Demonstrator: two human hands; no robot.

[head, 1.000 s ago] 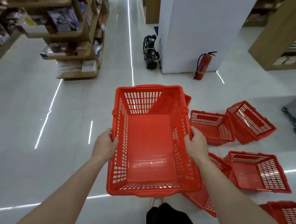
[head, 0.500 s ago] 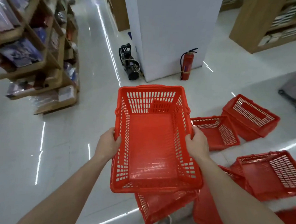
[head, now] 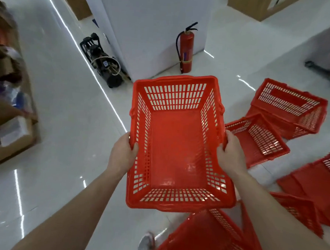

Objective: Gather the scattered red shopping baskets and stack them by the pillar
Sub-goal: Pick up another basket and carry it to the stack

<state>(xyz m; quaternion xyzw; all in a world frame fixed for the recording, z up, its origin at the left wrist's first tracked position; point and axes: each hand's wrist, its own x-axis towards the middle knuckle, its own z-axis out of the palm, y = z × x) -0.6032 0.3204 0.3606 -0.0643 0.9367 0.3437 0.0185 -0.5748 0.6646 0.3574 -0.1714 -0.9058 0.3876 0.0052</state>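
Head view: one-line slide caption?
Left hand and right hand hold an empty red basket before the white pillar; other baskets lie scattered.

The glossy white tiled floor (head: 54, 138) bears a white pillar (head: 155, 28) at 12 o'clock. A red fire extinguisher (head: 186, 49) stands upright at its foot, and a black rope-tied machine (head: 104, 64) lies against its 11 o'clock side. A wooden shelf unit (head: 10, 136) stands at 9 o'clock. At 2 o'clock a red shopping basket on its side (head: 287, 110) touches a tilted basket (head: 255, 145). Overturned baskets (head: 310, 186) overlap at 4 o'clock. Another basket (head: 211, 240) and a grey shoe (head: 146, 244) sit at 6 o'clock.
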